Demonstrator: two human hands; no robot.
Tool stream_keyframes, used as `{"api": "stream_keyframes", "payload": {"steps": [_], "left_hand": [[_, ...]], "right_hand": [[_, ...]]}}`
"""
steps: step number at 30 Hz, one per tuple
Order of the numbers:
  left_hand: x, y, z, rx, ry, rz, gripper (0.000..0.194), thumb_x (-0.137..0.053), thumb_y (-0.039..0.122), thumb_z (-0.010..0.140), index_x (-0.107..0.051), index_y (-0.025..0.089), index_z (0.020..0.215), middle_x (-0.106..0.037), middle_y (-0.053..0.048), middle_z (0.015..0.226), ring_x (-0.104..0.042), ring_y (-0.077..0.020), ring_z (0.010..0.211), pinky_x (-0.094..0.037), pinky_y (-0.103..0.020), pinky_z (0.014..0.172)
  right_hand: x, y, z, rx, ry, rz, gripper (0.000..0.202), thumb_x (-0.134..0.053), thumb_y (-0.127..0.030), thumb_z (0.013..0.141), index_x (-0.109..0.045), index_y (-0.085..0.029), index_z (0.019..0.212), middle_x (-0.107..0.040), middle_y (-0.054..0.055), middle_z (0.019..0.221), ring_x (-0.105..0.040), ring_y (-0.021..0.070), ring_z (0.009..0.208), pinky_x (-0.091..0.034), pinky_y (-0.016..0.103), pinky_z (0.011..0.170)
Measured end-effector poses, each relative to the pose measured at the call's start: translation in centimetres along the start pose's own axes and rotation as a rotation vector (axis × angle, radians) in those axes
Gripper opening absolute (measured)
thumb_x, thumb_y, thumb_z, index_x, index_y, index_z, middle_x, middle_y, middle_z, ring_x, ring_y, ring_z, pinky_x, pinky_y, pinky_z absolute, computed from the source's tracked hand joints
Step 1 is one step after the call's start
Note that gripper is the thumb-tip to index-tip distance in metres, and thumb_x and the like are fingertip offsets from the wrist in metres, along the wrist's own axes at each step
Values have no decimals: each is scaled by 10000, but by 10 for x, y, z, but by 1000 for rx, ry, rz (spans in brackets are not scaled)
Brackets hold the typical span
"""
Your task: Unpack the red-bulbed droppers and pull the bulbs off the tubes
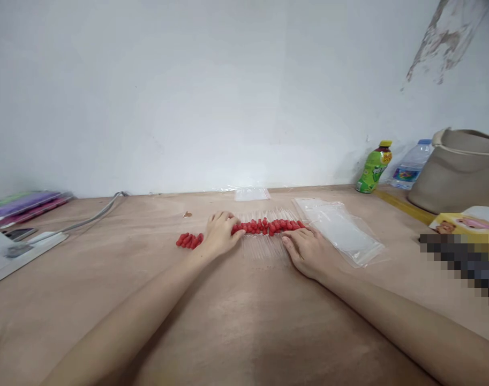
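Observation:
A row of small red pieces (264, 226) lies across thin clear sticks or strips (264, 246) at the middle of the table. My left hand (220, 233) rests at the row's left end, its fingers apart and touching the red pieces. At the right end, my right hand (306, 249) lies with its fingers spread against the row. Neither hand is wrapped round anything. A smaller group of red pieces (189, 240) sits left of my left hand. Clear plastic bags (344, 230) lie just beyond my right hand.
Against the wall is a small clear bag (252, 194). To the right stand a green bottle (373, 169), a water bottle (408, 166) and a grey-brown bucket (461, 171). Purple packets (31, 205), a phone (20, 234) and a cable (95, 215) are on the left.

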State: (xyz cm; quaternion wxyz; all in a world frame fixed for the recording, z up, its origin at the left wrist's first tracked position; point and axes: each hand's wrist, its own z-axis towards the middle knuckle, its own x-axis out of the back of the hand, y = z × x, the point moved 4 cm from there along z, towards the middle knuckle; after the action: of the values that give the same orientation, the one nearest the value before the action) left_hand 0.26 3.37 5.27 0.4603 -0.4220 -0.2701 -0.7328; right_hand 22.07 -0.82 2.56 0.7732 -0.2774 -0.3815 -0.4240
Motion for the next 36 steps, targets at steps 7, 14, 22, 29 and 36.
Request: {"api": "stream_keyframes", "payload": {"steps": [7,14,22,29,36], "left_hand": [[-26,19,33,229,-123,-123,331,-510,504,758,-588,182,763,-582,-87,914,-477,-270,983,-349,-402,841],[-25,21,35,368,-26,-152,286,-405,393,839,-546,163,744,-581,-100,916,-473,-276,975,-361,-418,821],[9,23,-46,37,148,-299,139,-415,284,870,-488,184,806,-578,-30,836,-502,-185,841,-364,-355,783],[18,17,-82,-209,194,-281,52,-509,222,834,-489,180,810,-605,-39,847,-509,-187,862,-364,-352,774],[20,32,-80,-353,244,-289,57,-551,191,811,-496,179,804,-629,-21,811,-531,-159,801,-370,-334,754]], "right_hand": [[0,3,-2,-73,10,19,313,-292,-306,916,-575,-184,977,-649,41,972,-556,189,964,-284,393,958],[0,6,0,-98,7,83,298,-303,-295,912,-580,-194,959,-644,37,1001,-545,198,992,-310,404,944],[9,4,0,-66,104,221,332,-327,-310,894,-511,-157,1125,-604,75,1092,-544,196,1012,-420,366,879],[20,-30,0,291,60,144,376,-459,-317,850,-509,-153,1185,-542,96,1216,-461,224,1154,-328,433,1002],[-5,-48,-3,448,130,227,228,-450,-258,874,-615,-193,1018,-618,59,1102,-481,206,1135,-285,481,1025]]}}
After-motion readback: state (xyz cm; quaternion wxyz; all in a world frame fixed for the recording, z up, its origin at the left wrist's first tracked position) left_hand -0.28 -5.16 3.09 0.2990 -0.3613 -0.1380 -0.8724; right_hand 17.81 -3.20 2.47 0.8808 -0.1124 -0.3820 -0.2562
